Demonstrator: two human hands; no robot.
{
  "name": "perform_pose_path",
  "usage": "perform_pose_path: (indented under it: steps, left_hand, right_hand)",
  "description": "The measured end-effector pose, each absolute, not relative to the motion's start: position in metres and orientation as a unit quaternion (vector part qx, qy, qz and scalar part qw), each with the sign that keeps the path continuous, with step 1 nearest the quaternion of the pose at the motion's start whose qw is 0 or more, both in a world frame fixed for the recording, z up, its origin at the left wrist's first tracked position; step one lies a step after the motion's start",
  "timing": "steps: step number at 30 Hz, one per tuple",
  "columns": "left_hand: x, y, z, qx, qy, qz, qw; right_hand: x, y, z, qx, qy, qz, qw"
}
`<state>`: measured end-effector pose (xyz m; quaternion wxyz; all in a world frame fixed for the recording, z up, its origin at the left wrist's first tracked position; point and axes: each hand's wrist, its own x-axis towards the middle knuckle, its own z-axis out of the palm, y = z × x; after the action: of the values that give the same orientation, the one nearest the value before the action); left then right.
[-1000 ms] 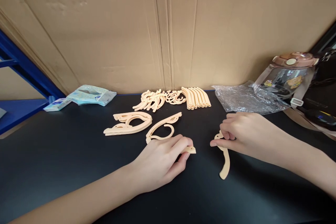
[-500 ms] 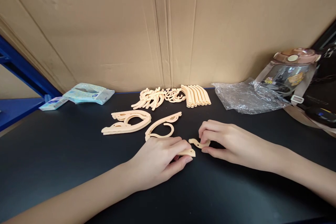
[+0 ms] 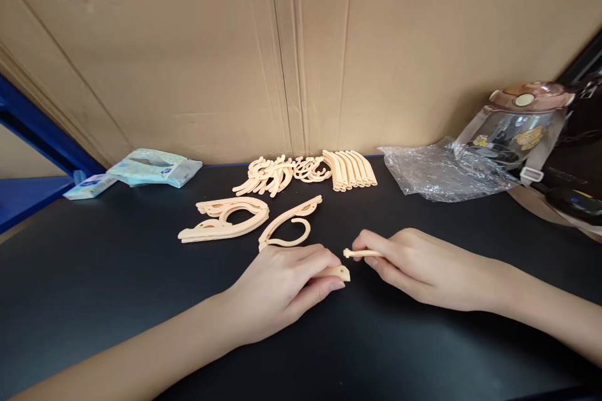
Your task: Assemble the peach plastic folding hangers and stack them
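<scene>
My left hand (image 3: pixel 282 285) lies on the black table (image 3: pixel 94 301), fingers closed on the end of a cream plastic hanger piece with a hook (image 3: pixel 288 230); the piece's tip (image 3: pixel 341 273) pokes out past my fingers. My right hand (image 3: pixel 409 266) is closed round a second cream curved arm piece (image 3: pixel 360 254), held on edge, its end a little above and right of the left piece's tip. The two tips are close but apart. A folded cream hanger (image 3: pixel 226 225) lies to the left of the hooked piece.
Rows of more cream hanger parts (image 3: pixel 305 172) lie at the back by the cardboard wall (image 3: pixel 301 44). Crumpled clear plastic (image 3: pixel 437 172) and a lidded drinking jug (image 3: pixel 512 128) sit at the right. Tissue packets (image 3: pixel 153 168) lie at the left near a blue frame (image 3: pixel 32 131).
My right hand carried its curved piece from the right toward the left hand and turned it on edge. The left hand stayed put on the hooked piece.
</scene>
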<state>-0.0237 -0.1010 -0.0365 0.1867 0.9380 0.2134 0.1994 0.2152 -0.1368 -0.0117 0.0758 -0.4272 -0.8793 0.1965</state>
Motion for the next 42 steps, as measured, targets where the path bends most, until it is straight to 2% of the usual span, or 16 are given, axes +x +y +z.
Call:
perform_pose_path:
  steps: [8, 15, 20, 32, 42]
  left_hand:
    - [-0.025, -0.1, -0.039, 0.939, 0.196, 0.216, 0.184]
    - [-0.024, -0.102, -0.039, 0.946, 0.184, 0.217, 0.158]
    - [-0.024, -0.103, -0.035, 0.954, 0.173, 0.207, 0.129]
    - [-0.022, -0.103, -0.038, 0.958, 0.171, 0.182, 0.142]
    - [-0.023, -0.104, -0.039, 0.961, 0.15, 0.174, 0.152]
  right_hand:
    - [0.213, -0.142, -0.014, -0.396, -0.898, 0.189, 0.045]
    - [0.211, -0.148, -0.023, -0.37, -0.924, 0.084, 0.034]
    - [0.209, -0.15, -0.028, -0.352, -0.934, 0.059, 0.032]
    - [0.209, -0.149, -0.033, -0.293, -0.95, -0.073, 0.075]
    - [0.211, -0.147, -0.031, -0.281, -0.955, -0.07, 0.07]
